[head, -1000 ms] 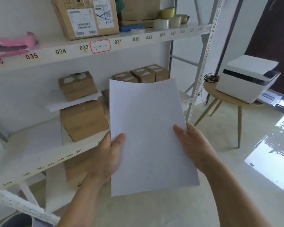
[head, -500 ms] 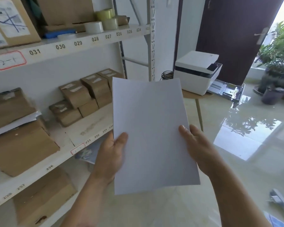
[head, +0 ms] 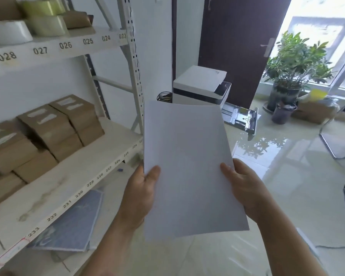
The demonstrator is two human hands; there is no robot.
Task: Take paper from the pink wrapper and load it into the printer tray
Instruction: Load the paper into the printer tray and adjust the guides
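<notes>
A stack of white paper (head: 187,160) is held upright in front of me. My left hand (head: 139,196) grips its left edge, thumb on the front. My right hand (head: 243,186) grips the right edge the same way. Beyond the sheets' top edge stands a white printer (head: 201,86), its lower part hidden by the paper. The printer tray (head: 241,118) is pulled out to the right of it, grey and open. The pink wrapper is out of view.
A white metal shelf unit (head: 135,76) with numbered labels fills the left, holding brown cardboard boxes (head: 54,128) and tape rolls (head: 44,18). A dark door (head: 237,46), potted plants (head: 287,76) and a chair frame (head: 335,140) stand on the glossy floor at right.
The view has swung right and come closer to the printer. The pink wrapper on the shelf left the frame. Both hands keep the same hold on the paper.
</notes>
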